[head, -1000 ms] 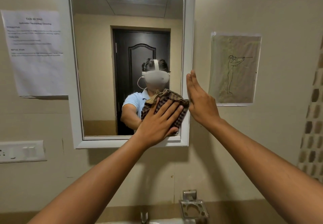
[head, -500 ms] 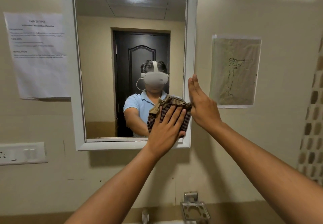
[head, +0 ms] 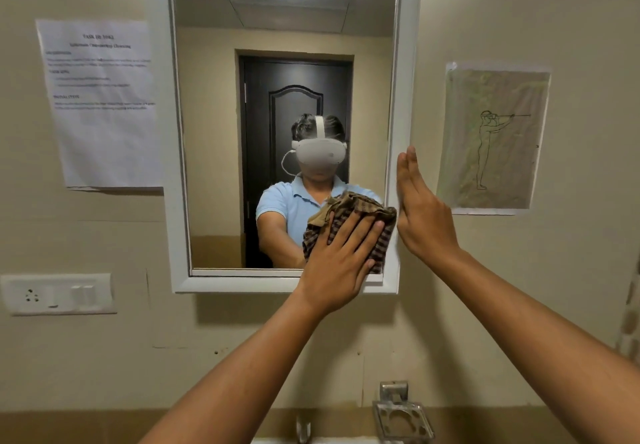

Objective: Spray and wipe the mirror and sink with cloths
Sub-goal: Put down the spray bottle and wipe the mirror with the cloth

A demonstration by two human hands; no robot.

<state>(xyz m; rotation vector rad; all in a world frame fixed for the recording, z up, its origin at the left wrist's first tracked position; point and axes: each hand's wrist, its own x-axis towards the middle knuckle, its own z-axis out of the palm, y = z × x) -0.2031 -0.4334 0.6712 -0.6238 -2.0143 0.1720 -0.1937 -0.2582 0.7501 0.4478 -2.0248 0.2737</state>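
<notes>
The left hand [head: 341,263] presses a checked cloth [head: 349,225] flat against the lower right corner of the mirror [head: 277,28], fingers spread straight, grip wide. The right hand [head: 420,215], fingers straight and together, rests edge-on against the mirror's white frame [head: 403,97] just beside the cloth.

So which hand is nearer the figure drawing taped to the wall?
Right. The right hand lies flat against the mirror frame, just left of the drawing. The left hand presses the checked cloth on the glass, farther left.
</notes>
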